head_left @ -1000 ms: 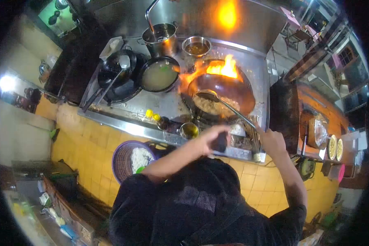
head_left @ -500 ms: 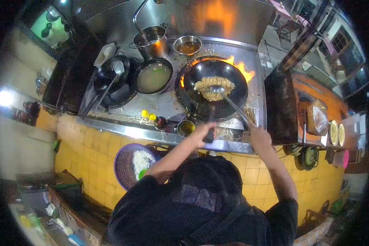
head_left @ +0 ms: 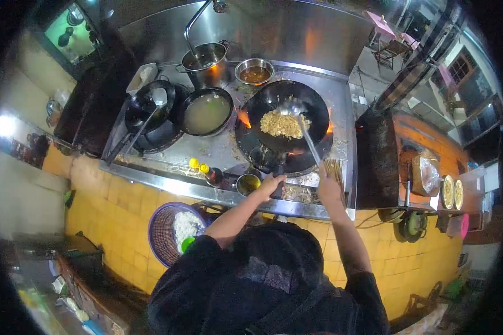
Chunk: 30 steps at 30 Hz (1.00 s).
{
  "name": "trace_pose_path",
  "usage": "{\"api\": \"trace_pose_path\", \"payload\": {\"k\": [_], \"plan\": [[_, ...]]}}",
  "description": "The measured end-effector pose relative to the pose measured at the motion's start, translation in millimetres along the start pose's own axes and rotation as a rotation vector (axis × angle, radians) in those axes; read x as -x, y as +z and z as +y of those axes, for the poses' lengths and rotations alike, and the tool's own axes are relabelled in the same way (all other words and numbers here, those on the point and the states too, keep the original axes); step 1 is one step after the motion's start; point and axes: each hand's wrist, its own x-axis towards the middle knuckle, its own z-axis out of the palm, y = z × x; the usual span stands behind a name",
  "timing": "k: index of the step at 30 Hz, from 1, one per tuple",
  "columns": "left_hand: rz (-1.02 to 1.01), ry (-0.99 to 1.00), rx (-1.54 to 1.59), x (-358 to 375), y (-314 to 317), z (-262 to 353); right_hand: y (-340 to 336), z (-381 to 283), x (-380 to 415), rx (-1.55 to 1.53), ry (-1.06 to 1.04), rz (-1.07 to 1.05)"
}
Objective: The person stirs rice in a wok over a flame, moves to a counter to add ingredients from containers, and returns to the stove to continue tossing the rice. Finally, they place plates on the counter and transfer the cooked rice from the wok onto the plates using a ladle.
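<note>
My left hand [head_left: 270, 186] is closed around the handle of a black wok [head_left: 313, 103], at the front of the stove. Inside the wok lies a heap of brown fried grains [head_left: 279, 126], apparently rice. My right hand [head_left: 330, 187] grips the long handle of a metal ladle [head_left: 312, 140], whose blurred head is at the far side of the heap. Flames [head_left: 243, 118] show beside the wok. Close to my left hand stand a small metal cup of yellowish liquid [head_left: 248, 184] and a dark bottle [head_left: 211, 175] with a yellow cap.
Further left are a pan of cloudy liquid [head_left: 208, 111], another black wok [head_left: 145, 106] with a ladle in it, and a tall pot [head_left: 207, 70]. A bowl of brown liquid [head_left: 254, 72] sits behind. A purple basket [head_left: 157, 234] holds white rice; two plates [head_left: 448, 192] stand right.
The flames around the wok have shrunk. The ladle's head has moved from the middle of the food to its far edge, and my right hand has shifted left.
</note>
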Motion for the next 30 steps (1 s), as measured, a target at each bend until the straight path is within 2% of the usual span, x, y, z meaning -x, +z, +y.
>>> {"api": "trace_pose_path", "payload": {"k": [2, 3, 4, 6, 7, 8, 9, 10, 11, 12, 14, 15, 18, 19, 20, 22, 25, 26, 27, 28, 29, 30], "plan": [[-0.021, -0.021, -0.003, 1.3, 1.5, 4.3, -8.9, -11.8, -6.9, 0.063, 0.058, -0.207], [0.008, -0.006, -0.022, 2.6, 2.4, 6.2, -12.3, -5.1, -12.2, -0.036, 0.100, -0.305], [0.041, 0.006, -0.032, 3.4, 2.0, 3.1, -17.5, -0.4, -10.9, -0.030, 0.091, -0.309], [0.007, 0.045, -0.088, -1.5, -4.9, 0.1, -25.8, 4.0, -0.5, -0.283, 0.119, -0.212], [0.023, 0.013, -0.071, 1.8, -1.7, 2.4, -31.3, -5.0, 2.2, -0.232, 0.216, -0.245], [0.038, -0.020, -0.057, 3.7, -0.4, 3.5, -6.9, -3.7, 9.1, -0.232, 0.213, -0.244], [0.037, -0.013, -0.058, 3.1, -0.9, 4.8, 36.1, 1.0, 16.1, -0.360, 0.122, -0.048], [0.047, -0.013, -0.063, 0.8, -2.4, 4.0, 37.1, -12.2, 15.3, -0.484, 0.027, 0.150], [0.057, -0.018, -0.065, -0.4, -3.5, 0.6, 33.3, -16.7, 11.9, -0.443, 0.060, -0.009], [0.055, -0.014, -0.063, -2.8, -4.7, -1.5, 21.3, -8.0, 0.8, -0.440, 0.056, -0.007], [0.017, 0.009, -0.017, -4.8, -7.9, -3.6, -14.1, 12.9, -16.3, -0.524, 0.002, -0.390], [-0.001, -0.026, -0.080, 2.2, -4.0, 6.9, -38.8, 15.1, -13.6, -0.335, -0.143, -0.255], [-0.035, -0.052, 0.006, -3.7, -9.6, 2.8, -84.2, 11.7, -0.4, -0.327, -0.141, -0.256], [0.035, -0.039, 0.001, -1.7, -6.8, 1.8, -97.1, 3.9, 2.3, -0.311, -0.113, -0.299], [0.036, -0.038, 0.002, -7.3, -10.5, -0.6, -85.4, -0.5, 0.2, -0.310, -0.114, -0.299], [0.008, -0.087, -0.023, -17.4, -17.2, -5.6, -39.0, -3.6, -4.2, -0.041, 0.052, -0.366], [-0.028, -0.266, -0.011, -11.4, -9.1, 9.6, 2.9, -8.2, -16.7, -0.092, 0.000, -0.342], [-0.021, -0.272, -0.006, -2.8, 6.4, 12.6, -5.7, 12.4, -18.8, -0.170, -0.189, -0.249], [0.106, -0.228, 0.080, 4.6, 30.4, 17.8, -24.8, 29.5, -23.3, -0.252, -0.379, -0.149], [0.235, -0.188, 0.161, 19.7, 50.5, 24.7, -113.5, -0.7, -24.2, -0.327, -0.160, -0.490], [0.076, -0.204, 0.406, 49.7, 75.8, 40.7, -141.4, 0.4, -25.3, -0.261, -0.033, -0.575], [-0.089, -0.208, 0.654, 81.0, 102.9, 60.0, -157.6, 0.5, -24.8, -0.260, -0.042, -0.574]]}}
